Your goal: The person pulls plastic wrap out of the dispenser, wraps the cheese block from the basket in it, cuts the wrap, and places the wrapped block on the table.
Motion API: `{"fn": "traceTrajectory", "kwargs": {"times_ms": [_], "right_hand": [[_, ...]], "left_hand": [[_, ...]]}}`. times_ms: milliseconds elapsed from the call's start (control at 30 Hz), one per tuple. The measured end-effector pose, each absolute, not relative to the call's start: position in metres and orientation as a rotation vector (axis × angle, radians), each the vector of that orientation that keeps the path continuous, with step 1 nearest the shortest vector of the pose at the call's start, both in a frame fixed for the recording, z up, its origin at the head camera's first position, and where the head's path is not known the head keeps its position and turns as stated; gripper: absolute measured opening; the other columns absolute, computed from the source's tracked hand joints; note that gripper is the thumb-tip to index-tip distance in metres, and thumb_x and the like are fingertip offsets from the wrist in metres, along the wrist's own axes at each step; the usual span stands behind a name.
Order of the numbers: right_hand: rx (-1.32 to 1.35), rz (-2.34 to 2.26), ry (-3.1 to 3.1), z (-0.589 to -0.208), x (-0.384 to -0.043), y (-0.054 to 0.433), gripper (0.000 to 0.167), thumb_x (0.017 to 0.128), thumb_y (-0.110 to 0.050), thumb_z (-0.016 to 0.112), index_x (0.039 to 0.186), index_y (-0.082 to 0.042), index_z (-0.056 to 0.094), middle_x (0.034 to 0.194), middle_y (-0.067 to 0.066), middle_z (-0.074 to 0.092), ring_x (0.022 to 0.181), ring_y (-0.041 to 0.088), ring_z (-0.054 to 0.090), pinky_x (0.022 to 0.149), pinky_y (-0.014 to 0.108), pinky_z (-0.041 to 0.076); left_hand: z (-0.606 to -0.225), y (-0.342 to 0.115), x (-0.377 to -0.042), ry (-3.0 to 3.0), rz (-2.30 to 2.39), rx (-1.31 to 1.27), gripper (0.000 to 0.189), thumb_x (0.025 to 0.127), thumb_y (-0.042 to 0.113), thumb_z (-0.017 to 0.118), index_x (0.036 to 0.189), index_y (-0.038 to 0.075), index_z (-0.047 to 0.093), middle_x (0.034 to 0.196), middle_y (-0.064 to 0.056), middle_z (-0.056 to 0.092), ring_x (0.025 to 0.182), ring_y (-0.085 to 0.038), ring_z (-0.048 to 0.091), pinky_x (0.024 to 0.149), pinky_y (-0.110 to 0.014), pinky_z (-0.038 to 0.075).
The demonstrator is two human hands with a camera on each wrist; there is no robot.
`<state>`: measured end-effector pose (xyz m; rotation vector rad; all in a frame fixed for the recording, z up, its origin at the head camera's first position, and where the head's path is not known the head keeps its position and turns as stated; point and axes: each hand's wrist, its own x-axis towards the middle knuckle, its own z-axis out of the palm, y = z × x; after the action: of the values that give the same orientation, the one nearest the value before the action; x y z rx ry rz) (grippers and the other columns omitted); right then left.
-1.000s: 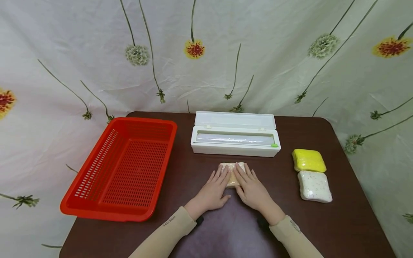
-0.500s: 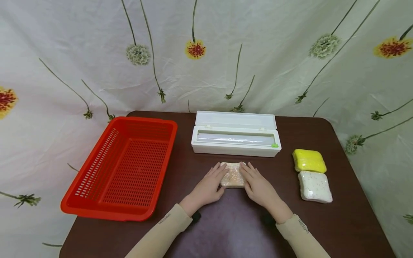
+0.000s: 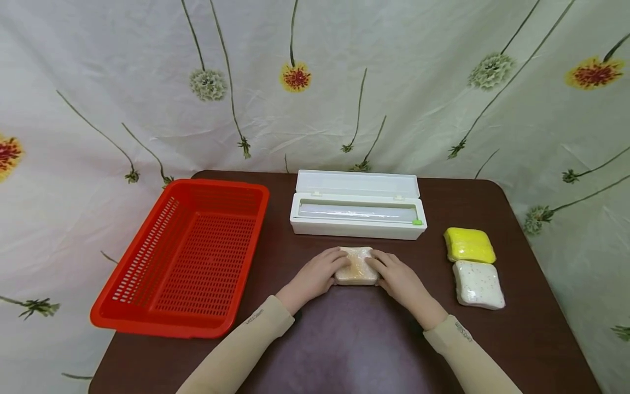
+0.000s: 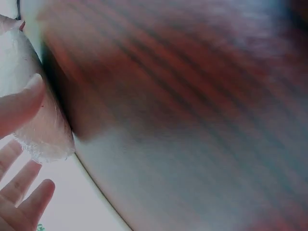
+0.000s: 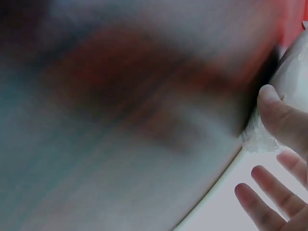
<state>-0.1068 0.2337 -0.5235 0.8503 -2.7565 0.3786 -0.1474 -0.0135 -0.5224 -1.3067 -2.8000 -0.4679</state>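
A beige block wrapped in clear film point(image 3: 356, 271) lies on the table in front of the white box, centred in the head view. From its left side my left hand point(image 3: 315, 273) grips it, fingertips over the top and thumb at the near edge. Mirroring that, my right hand point(image 3: 402, 280) holds the right side with curled fingers. In the left wrist view the thumb point(image 4: 21, 108) presses the film-covered side of the block point(image 4: 50, 137). The right wrist view has the other thumb point(image 5: 279, 113) against crinkled wrap at the block's end point(image 5: 260, 137).
Behind the block stands a white cling film dispenser point(image 3: 359, 229), lid raised, with a green slide cutter point(image 3: 417, 222). A red perforated basket point(image 3: 182, 329) sits at the left. At the right lie a yellow wrapped block point(image 3: 470, 244) and a white speckled one point(image 3: 478, 284).
Both hands have shifted from flat on top of the beige block outward to its two sides, and their fingers have curled round it. The block stays in nearly the same place.
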Motion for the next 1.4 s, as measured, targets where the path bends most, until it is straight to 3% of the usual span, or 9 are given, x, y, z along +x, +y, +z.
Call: {"fn": "traceTrajectory", "kwargs": {"times_ms": [233,433,633,767,933,1000,1100,1267,1400], "right_hand": [[0.848,0.514,-2.747,-0.519,-0.112,0.234,0.052,0.076,-0.001,0.082,0.124,-0.001,0.062,0.131,0.016,0.059,0.118,0.033,0.058,0.090,0.040,0.054],[0.769,0.810,-2.771,-0.507,-0.114,0.237,0.040,0.084,-0.003,0.075,0.122,0.000,0.064,0.126,0.017,0.063,0.125,0.038,0.055,0.102,0.049,0.047],[0.577,1.188,-2.783,-0.491,-0.111,0.239,0.037,0.089,-0.009,0.070,0.124,0.002,0.062,0.125,0.019,0.064,0.122,0.037,0.057,0.100,0.054,0.046],[0.329,1.534,-2.769,-0.483,-0.106,0.235,0.035,0.097,-0.016,0.062,0.128,0.001,0.059,0.121,0.017,0.065,0.108,0.021,0.061,0.090,0.041,0.052],[-0.002,1.971,-2.580,-0.479,-0.101,0.223,0.033,0.102,-0.018,0.052,0.126,0.004,0.057,0.102,0.009,0.064,0.085,0.006,0.057,0.075,0.024,0.050],[-0.132,2.062,-2.501,-0.479,-0.100,0.216,0.031,0.103,-0.019,0.051,0.122,0.005,0.057,0.091,0.002,0.060,0.077,0.006,0.055,0.071,0.024,0.049],[-0.293,2.135,-2.412,-0.480,-0.098,0.207,0.032,0.104,-0.023,0.049,0.120,0.004,0.056,0.080,-0.005,0.053,0.072,0.008,0.049,0.066,0.024,0.044],[-0.305,2.256,-2.304,-0.486,-0.093,0.202,0.041,0.106,-0.026,0.043,0.141,-0.004,0.043,0.101,-0.003,0.054,0.083,0.003,0.053,0.071,0.022,0.047],[-0.020,2.200,-2.354,-0.495,-0.088,0.205,0.058,0.102,-0.009,0.050,0.154,-0.005,0.024,0.125,0.015,0.050,0.096,0.003,0.054,0.076,0.018,0.049]], "left_hand": [[-0.519,-0.014,-0.151,-2.819,-0.581,-1.302,0.046,0.086,0.001,0.073,0.129,0.009,0.059,0.139,-0.012,0.056,0.137,-0.031,0.046,0.114,-0.038,0.038],[-0.508,-0.017,-0.154,-2.885,-0.804,-1.245,0.045,0.095,0.015,0.065,0.139,0.007,0.054,0.141,-0.011,0.056,0.135,-0.028,0.049,0.113,-0.039,0.039],[-0.494,-0.021,-0.150,-2.884,-1.225,-1.091,0.041,0.098,0.019,0.062,0.136,0.007,0.055,0.134,-0.010,0.061,0.126,-0.024,0.057,0.107,-0.043,0.044],[-0.488,-0.020,-0.142,-2.840,-1.645,-0.916,0.035,0.101,0.020,0.056,0.132,0.005,0.052,0.129,-0.015,0.062,0.120,-0.027,0.060,0.100,-0.044,0.049],[-0.486,-0.013,-0.131,-2.726,-1.962,-0.686,0.032,0.105,0.020,0.046,0.131,0.003,0.046,0.113,-0.018,0.063,0.095,-0.023,0.062,0.079,-0.030,0.051],[-0.486,-0.011,-0.128,-2.681,-2.040,-0.641,0.036,0.105,0.018,0.047,0.135,0.001,0.042,0.112,-0.020,0.062,0.094,-0.024,0.062,0.076,-0.026,0.050],[-0.488,-0.008,-0.124,-2.621,-2.161,-0.595,0.050,0.101,0.015,0.055,0.143,-0.001,0.033,0.122,-0.021,0.059,0.107,-0.026,0.063,0.081,-0.024,0.051],[-0.495,-0.007,-0.121,-2.553,-2.311,-0.543,0.079,0.092,0.009,0.068,0.153,0.004,0.019,0.120,-0.022,0.057,0.099,-0.019,0.061,0.079,-0.021,0.049],[-0.500,-0.007,-0.118,-2.516,-2.342,-0.515,0.082,0.093,0.008,0.066,0.156,0.008,0.014,0.117,-0.023,0.058,0.098,-0.018,0.064,0.076,-0.021,0.050]]}}
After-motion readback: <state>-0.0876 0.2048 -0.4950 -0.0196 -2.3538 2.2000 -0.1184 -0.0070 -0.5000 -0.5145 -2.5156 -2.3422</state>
